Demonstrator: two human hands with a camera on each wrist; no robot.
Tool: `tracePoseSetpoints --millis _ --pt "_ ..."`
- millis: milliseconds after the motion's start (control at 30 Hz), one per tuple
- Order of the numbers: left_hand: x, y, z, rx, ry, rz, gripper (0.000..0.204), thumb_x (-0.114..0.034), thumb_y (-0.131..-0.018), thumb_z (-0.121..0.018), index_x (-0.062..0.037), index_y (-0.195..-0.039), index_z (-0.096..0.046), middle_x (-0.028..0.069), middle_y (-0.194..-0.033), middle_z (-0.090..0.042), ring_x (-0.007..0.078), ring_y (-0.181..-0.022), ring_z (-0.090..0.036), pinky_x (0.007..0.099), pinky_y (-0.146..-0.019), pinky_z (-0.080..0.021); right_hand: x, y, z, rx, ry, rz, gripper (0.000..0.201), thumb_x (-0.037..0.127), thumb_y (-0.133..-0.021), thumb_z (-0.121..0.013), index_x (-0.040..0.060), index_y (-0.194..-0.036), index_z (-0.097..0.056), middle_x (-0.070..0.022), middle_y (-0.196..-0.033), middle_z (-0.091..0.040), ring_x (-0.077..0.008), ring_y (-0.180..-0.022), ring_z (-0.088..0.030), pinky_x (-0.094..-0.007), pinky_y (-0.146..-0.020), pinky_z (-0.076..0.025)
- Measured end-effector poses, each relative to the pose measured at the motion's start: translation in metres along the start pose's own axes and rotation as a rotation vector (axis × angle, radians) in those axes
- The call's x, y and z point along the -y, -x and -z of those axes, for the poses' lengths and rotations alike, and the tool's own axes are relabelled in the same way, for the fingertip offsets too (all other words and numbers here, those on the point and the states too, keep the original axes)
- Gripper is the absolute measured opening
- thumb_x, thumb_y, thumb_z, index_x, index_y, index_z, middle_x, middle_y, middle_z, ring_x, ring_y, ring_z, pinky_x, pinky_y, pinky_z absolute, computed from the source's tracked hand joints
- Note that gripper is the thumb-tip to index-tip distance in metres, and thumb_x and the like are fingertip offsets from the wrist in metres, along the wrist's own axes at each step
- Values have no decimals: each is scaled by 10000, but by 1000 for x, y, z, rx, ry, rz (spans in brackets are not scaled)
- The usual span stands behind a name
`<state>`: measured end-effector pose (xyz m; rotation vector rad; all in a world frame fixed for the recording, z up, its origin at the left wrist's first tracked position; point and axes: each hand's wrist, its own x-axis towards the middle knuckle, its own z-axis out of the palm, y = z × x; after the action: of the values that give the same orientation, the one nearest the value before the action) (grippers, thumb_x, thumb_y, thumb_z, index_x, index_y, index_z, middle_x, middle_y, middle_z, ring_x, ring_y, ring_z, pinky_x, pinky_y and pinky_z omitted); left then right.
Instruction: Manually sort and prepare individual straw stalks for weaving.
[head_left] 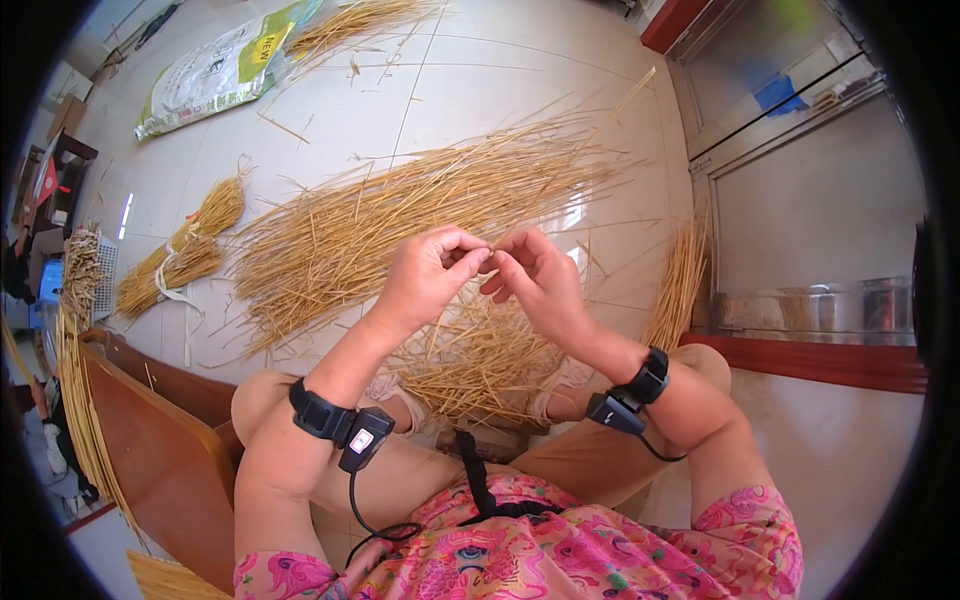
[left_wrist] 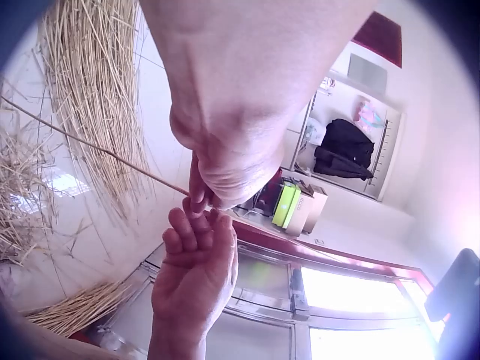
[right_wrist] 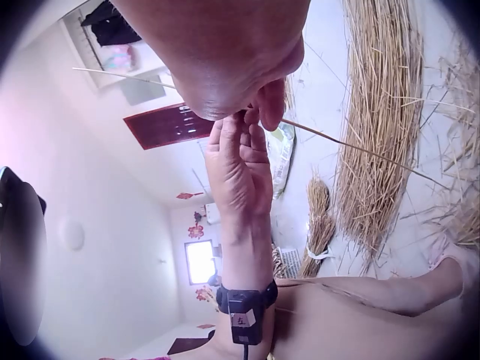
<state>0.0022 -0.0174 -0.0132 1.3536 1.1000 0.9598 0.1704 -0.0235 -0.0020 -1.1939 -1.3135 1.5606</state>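
Straw: one stalk, pinched at chest height between left hand and right hand, fingertips of both curled onto it and meeting. Loose pile at 12 o'clock, large, apparently unsorted. Smaller heap at 6 o'clock by the feet. Tied bundle at 9 o'clock, seemingly finished. Sack at 11 o'clock. Judged early: most stalks remain.

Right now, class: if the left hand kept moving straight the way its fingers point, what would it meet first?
The left hand points across at the right hand; their fingertips nearly meet at the straw they pinch, so it would likely meet the right hand first.
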Motion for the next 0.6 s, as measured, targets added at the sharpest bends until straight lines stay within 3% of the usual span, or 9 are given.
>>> tracePoseSetpoints --millis 100,200,333,500,600 --pt "0 0 1 23 -131 -47 84 -22 -866 -581 31 -897 -638 56 -880 -632 102 -789 -622 223 -702 -527 1 -1 -1 -15 31 28 112 86 -932 -497 -24 -945 -480 -88 -796 -637 -103 -675 -633 -217 -525 -496" --pt "2 0 -3 -1 22 -15 94 -51 -862 -585 26 -892 -631 69 -833 -636 113 -758 -635 231 -638 -513 4 -1 -1 -47 122 28 111 88 -936 -488 -23 -936 -477 -89 -776 -633 -103 -643 -630 -218 -500 -490" --pt "-2 -2 -1 -19 240 77 90 -84 -932 -488 0 -941 -521 105 -904 -639 112 -784 -623 227 -679 -501 4 -4 3 -145 140 108 107 83 -939 -473 -20 -909 -473 -83 -742 -622 -113 -611 -632 -220 -471 -482" --pt "-6 -3 0 -83 427 145 118 -145 -972 -413 -45 -924 -452 97 -849 -621 101 -708 -600 220 -626 -483 -2 -13 16 -195 -159 -15 149 130 -963 -426 -18 -948 -436 -136 -842 -611 -160 -647 -644 -242 -506 -513" --pt "2 -4 7 -161 346 161 114 -141 -967 -422 -45 -920 -459 69 -788 -588 89 -654 -574 213 -583 -468 -5 -17 24 -228 -186 -36 157 139 -969 -407 -16 -958 -428 -147 -876 -602 -167 -661 -640 -248 -520 -520"
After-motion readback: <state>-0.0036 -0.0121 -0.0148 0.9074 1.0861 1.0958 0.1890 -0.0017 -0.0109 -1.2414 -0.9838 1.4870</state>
